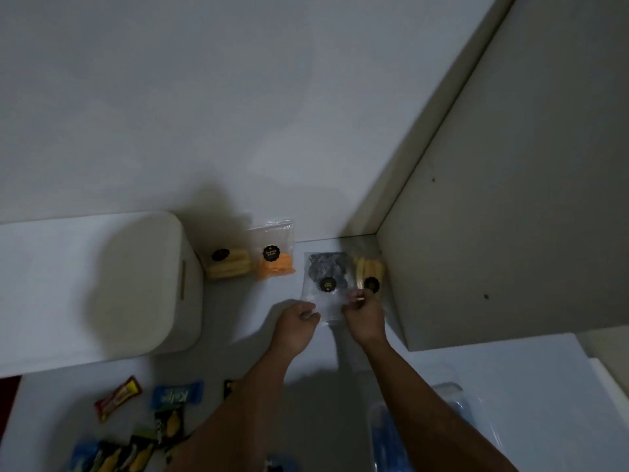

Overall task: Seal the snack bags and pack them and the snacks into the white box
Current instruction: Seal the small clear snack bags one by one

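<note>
I hold the dark-snack bag [326, 284] flat on the tabletop [238, 318], its open end toward me at 6 o'clock: left hand [299, 320] and right hand [364, 318] each pinch a corner, likely to press the seal. The white box [510, 216] stands at 3 o'clock, within reach for packing

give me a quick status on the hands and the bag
Left hand and right hand both pinching open end of dark snack bag. Bag flat on table. Nothing in the way.
</note>
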